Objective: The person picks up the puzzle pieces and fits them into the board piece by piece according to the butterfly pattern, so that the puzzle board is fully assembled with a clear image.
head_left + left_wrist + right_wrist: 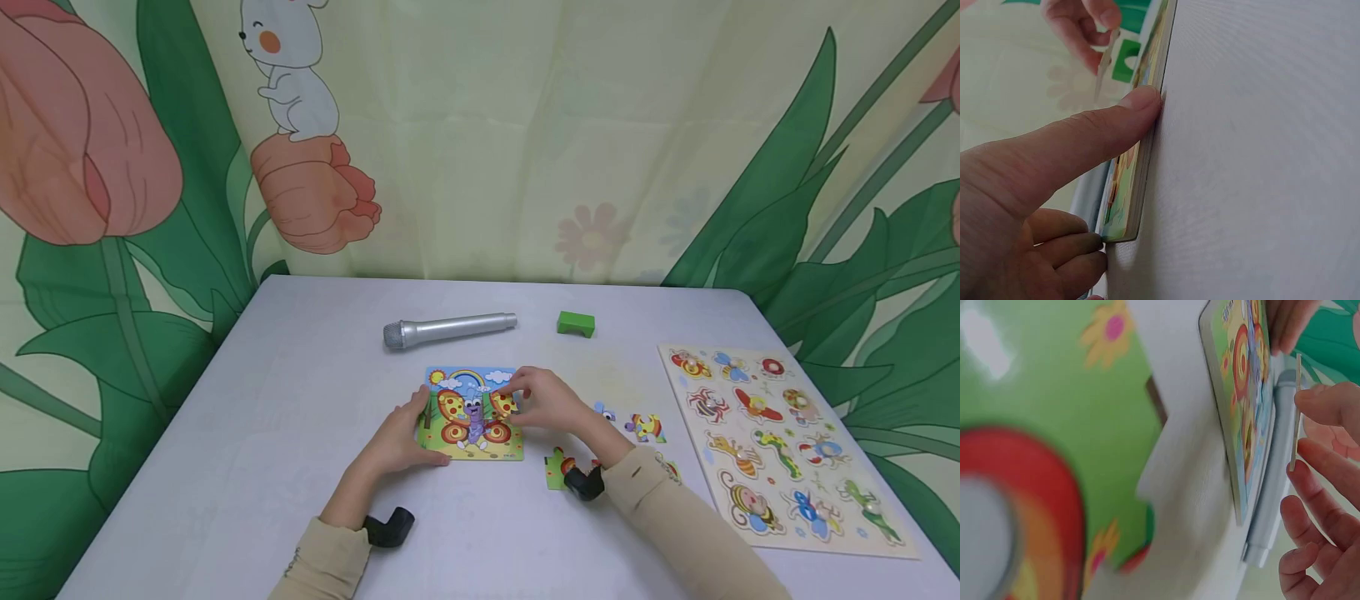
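A butterfly jigsaw puzzle (476, 433) in a shallow board lies flat on the table. My left hand (405, 433) holds its near left corner, thumb against the near edge and the other fingers at the left side. Above the board's right part, my right hand (551, 402) pinches a thin puzzle piece (1107, 62) between thumb and fingers. The right wrist view shows that puzzle piece (1296, 419) edge-on, apart from the board (1225, 425); its picture is hidden there. Loose pieces, one green (555, 468) and one striped yellow (649, 427), lie right of the board, partly behind my right arm.
Behind the board lies a silver microphone (450, 330), with a green arch block (576, 323) to its right. A large insect peg board (787, 442) covers the table's right side. A floral curtain (525, 167) hangs past the far edge.
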A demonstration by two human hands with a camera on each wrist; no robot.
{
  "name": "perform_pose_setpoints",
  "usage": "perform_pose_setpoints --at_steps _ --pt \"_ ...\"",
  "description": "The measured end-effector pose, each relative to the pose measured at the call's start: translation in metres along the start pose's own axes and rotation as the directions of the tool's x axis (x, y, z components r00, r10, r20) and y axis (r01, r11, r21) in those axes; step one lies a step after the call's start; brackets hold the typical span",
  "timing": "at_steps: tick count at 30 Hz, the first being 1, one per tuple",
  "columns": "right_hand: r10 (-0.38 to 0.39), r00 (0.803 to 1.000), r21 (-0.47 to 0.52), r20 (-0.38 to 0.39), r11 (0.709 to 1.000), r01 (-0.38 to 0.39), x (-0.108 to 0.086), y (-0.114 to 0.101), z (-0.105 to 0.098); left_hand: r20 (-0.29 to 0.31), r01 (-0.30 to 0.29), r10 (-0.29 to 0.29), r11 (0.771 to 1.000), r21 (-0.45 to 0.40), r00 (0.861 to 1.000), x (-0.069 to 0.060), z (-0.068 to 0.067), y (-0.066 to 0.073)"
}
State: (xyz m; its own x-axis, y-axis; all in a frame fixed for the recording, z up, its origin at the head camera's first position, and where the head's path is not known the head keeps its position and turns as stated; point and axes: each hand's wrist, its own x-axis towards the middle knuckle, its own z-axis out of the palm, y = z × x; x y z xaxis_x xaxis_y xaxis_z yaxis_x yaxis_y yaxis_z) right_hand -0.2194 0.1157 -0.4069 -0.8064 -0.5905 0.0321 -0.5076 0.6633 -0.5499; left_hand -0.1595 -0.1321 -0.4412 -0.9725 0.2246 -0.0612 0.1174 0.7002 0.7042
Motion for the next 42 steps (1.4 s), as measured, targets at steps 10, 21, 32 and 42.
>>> perform_pose_setpoints --at_steps 10,21,32,42 --pt "-0.058 0.996 -0.012 0.073 0.998 0.060 0.028 -0.020 0.019 0.015 -0.011 0.011 1.000 -0.001 1.000 0.001 -0.001 -0.002" --pt "-0.067 0.991 -0.050 0.113 0.996 0.073 0.047 -0.035 0.035 0.015 -0.049 0.048 0.999 0.009 0.999 0.002 -0.003 -0.003" --pt "0.021 0.993 -0.107 0.118 0.994 -0.008 0.052 -0.039 0.043 0.015 -0.057 0.057 0.998 -0.004 0.998 0.002 -0.002 -0.004" --pt "0.034 0.992 -0.148 0.123 0.989 -0.016 0.053 -0.045 0.043 0.018 -0.048 0.048 0.999 -0.003 0.999 0.002 -0.002 -0.004"
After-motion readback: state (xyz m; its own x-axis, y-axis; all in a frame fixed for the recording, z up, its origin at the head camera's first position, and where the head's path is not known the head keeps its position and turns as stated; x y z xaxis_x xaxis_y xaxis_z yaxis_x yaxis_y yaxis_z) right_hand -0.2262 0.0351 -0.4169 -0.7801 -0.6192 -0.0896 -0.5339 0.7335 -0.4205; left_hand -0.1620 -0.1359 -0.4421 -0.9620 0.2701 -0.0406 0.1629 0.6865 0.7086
